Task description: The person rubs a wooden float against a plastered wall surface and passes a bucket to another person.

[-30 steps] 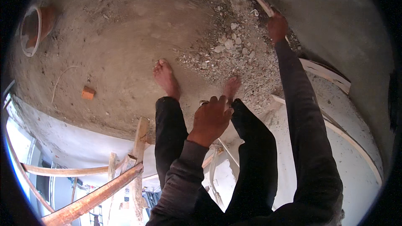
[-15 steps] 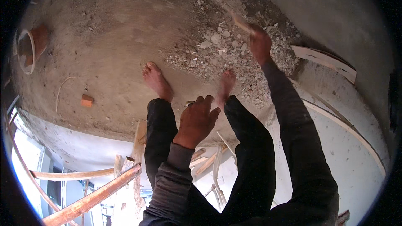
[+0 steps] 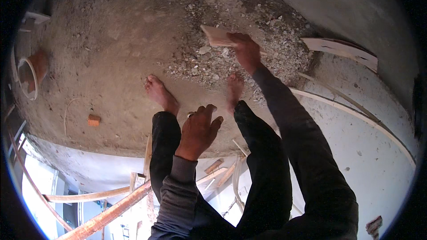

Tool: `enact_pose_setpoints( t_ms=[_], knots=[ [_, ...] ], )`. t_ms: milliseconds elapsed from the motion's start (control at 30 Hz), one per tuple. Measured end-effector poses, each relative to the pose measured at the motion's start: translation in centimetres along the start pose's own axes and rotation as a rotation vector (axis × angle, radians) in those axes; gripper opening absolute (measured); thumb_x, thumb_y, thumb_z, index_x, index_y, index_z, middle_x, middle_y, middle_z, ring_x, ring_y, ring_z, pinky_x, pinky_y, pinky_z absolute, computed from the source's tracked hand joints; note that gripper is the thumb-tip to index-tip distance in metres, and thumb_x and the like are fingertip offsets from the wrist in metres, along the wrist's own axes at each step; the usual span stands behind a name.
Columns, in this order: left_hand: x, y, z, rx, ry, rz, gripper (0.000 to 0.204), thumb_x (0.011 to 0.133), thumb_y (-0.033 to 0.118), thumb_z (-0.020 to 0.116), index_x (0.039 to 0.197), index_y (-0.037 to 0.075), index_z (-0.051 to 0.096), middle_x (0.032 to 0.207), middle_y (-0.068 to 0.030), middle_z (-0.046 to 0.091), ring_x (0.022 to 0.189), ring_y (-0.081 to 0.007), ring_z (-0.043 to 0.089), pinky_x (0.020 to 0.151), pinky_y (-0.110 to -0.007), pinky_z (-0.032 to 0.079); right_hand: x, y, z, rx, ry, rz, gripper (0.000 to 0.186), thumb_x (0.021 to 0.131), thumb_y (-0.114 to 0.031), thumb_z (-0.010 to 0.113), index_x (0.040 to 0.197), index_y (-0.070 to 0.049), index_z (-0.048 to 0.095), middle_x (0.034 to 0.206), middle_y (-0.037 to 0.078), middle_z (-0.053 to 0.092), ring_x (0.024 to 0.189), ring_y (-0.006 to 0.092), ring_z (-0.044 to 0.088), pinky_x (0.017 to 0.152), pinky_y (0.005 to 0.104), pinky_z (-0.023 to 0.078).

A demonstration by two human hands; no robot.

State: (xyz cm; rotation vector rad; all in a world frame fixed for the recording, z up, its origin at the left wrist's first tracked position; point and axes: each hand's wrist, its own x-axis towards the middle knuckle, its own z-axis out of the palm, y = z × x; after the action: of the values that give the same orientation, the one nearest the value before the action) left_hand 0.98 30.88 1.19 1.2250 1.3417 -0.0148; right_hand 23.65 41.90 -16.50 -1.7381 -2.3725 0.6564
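My right hand (image 3: 249, 53) grips a short flat wooden board (image 3: 217, 36) by one end. The board is held low over a heap of grey rubble (image 3: 200, 64), its pale face showing. My left hand (image 3: 199, 132) hangs between my knees with the fingers loosely bent and the thumb apart, holding nothing; a ring shows on one finger. My bare feet stand on the dusty brown floor (image 3: 111, 53), the right one (image 3: 234, 91) beside the rubble's near edge.
At the far left a bucket (image 3: 36, 72) lies tipped near a broken brick (image 3: 93, 120). A curved plank (image 3: 342, 49) rests by the wall on the right. Wooden poles (image 3: 111, 211) rise at the lower left, beyond the floor's near edge. Thin strips (image 3: 347, 104) run along the right.
My right hand has swept the board leftward and a little nearer over the rubble. The heap looks more spread out. My left hand stays empty, and the whole view has shifted slightly.
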Motion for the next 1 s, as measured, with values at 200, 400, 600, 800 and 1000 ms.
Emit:
enact_pose_setpoints(
  t_ms=[200,400,600,800,1000],
  knots=[
    [0.0,0.2,-0.1,-0.001,-0.02,0.0,0.03,0.086,0.024,0.058,0.108,0.003,0.054,0.099,-0.0194,0.06,0.091,-0.0312,0.062,0.076,-0.039,0.048,-2.0,11.1,-4.8,-0.091,0.202,0.444,0.035,0.079,-0.01,0.057,0.114,-0.012,0.06,0.098,0.013,0.064,0.088,0.0304,0.062,0.075,0.0422,0.05],
    [-0.1,0.8,-0.4,0.005,-0.03,-0.019,0.03,0.086,0.023,0.058,0.107,0.002,0.054,0.098,-0.0205,0.06,0.09,-0.0321,0.062,0.075,-0.04,0.048,-1.6,15.8,-4.3,-0.372,0.172,0.873,0.024,0.081,-0.022,0.056,0.098,-0.007,0.064,0.088,0.015,0.065,0.076,0.0337,0.062,0.065,0.0469,0.049],
    [0.1,1.3,0.7,0.07,-0.064,-0.02,0.03,0.085,0.021,0.06,0.107,0.002,0.053,0.097,-0.0204,0.061,0.092,-0.0323,0.062,0.077,-0.039,0.048,-4.6,10.5,1.2,0.01,0.377,0.568,0.029,0.077,-0.023,0.059,0.096,-0.002,0.064,0.081,0.015,0.065,0.074,0.0309,0.062,0.064,0.0433,0.049],
    [0.7,1.2,1.1,0.066,-0.066,-0.026,0.03,0.085,0.021,0.061,0.107,0.002,0.053,0.097,-0.0198,0.061,0.091,-0.0316,0.062,0.077,-0.038,0.048,-5.8,7.1,-2.0,0.253,0.182,0.587,0.038,0.075,-0.018,0.058,0.109,0.0,0.061,0.084,0.016,0.065,0.075,0.0296,0.062,0.066,0.0377,0.049],
    [1.2,1.9,1.9,0.069,-0.067,0.024,0.03,0.085,0.02,0.061,0.108,0.002,0.053,0.097,-0.019,0.061,0.089,-0.0307,0.062,0.076,-0.039,0.048,-9.1,16.1,-4.3,-0.298,0.272,0.76,0.036,0.076,-0.019,0.057,0.11,-0.011,0.062,0.084,0.014,0.065,0.069,0.0302,0.063,0.061,0.0439,0.05]
  ],
)
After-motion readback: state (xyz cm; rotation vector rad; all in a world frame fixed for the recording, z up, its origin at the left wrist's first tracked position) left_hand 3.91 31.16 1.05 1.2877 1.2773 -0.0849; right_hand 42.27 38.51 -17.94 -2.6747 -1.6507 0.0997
